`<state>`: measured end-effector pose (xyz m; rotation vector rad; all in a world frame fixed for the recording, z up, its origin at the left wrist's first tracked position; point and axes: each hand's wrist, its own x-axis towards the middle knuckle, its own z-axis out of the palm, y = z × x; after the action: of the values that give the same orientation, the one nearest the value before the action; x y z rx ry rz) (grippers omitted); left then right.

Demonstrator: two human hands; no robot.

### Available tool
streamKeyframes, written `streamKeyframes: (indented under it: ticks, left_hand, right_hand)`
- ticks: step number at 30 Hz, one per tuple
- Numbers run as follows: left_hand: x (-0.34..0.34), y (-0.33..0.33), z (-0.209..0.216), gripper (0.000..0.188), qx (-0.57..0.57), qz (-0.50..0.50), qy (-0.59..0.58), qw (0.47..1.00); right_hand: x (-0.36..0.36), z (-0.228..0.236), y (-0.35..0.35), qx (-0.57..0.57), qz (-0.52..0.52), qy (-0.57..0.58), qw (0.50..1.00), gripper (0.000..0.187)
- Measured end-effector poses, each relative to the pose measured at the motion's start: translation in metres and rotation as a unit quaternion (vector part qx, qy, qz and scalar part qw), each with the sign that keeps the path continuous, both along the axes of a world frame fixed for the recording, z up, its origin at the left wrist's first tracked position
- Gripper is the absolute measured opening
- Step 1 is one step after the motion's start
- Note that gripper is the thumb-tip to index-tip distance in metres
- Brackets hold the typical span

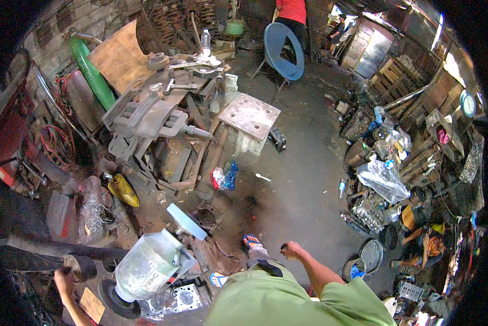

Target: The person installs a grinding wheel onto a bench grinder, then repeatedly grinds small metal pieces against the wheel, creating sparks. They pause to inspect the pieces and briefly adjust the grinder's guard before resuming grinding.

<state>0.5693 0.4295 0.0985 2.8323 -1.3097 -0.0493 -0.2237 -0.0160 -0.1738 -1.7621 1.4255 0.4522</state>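
My left hand [64, 281] is at the lower left, its fingers curled against the edge of a dark round metal drum [81, 268]. Between that hand and my body stands a pale grey-green bench grinder [149, 266]. It has a dark wheel [119, 301] at its lower end and a light blue flat plate [186, 221] at its upper end. A metal engine part with round recesses [187, 299] lies beside the grinder. My right hand [292, 250] hangs over the floor in front of me, closed, with something small and dark at its fingers that I cannot make out.
A heavy metal workbench [151, 117] with a hammer [180, 86] stands ahead left, beside a square-topped stool [249, 116]. Behind it is a blue round chair [283, 51]. Engine parts and scrap [371, 212] line the right side, where a person [431, 244] crouches. Another person in red [292, 11] stands far ahead.
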Motion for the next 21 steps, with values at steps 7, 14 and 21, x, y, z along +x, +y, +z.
streamKeyframes:
  ticks: [7, 14, 21]
  left_hand:
    - [-0.211, 0.131, 0.009, 0.03, -0.387, 0.352, 0.005, 0.852]
    - [-0.532, -0.009, -0.09, 0.006, -0.59, 0.656, 0.044, 0.469]
    - [-0.62, -0.218, -0.12, 0.016, -0.614, 0.623, 0.22, 0.433]
  right_hand:
    - [0.076, -0.015, -0.112, 0.053, 0.074, -0.103, 0.99, 0.028]
    - [0.192, 0.045, -0.174, 0.114, 0.375, -0.196, 0.899, 0.027]
    - [0.253, 0.121, -0.092, 0.29, 0.492, -0.171, 0.803, 0.027]
